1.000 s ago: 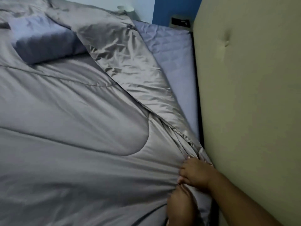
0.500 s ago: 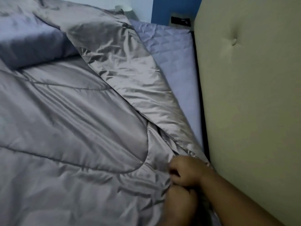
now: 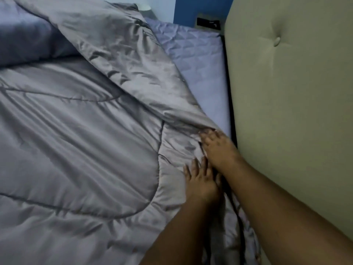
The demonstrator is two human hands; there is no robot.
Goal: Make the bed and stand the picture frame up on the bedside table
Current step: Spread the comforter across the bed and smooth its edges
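Observation:
A shiny grey quilted duvet (image 3: 80,150) covers most of the bed, with one corner folded back in a long diagonal flap (image 3: 133,60). My right hand (image 3: 219,148) lies flat on the duvet's edge beside the headboard, fingers spread toward the flap. My left hand (image 3: 200,180) rests flat just below it, fingers apart, pressing on the fabric. Neither hand grips anything. A blue-grey pillow (image 3: 28,43) lies at the far left. The picture frame and bedside table are out of sight.
A beige padded headboard (image 3: 290,111) with a button fills the right side. Bare lilac quilted mattress cover (image 3: 200,60) shows between flap and headboard. A blue wall with a dark switch plate (image 3: 208,22) stands behind.
Both hands let go of the bunched duvet edge and now lie flat, reaching further up the bed. The creases near them are smoother. The view has shifted right.

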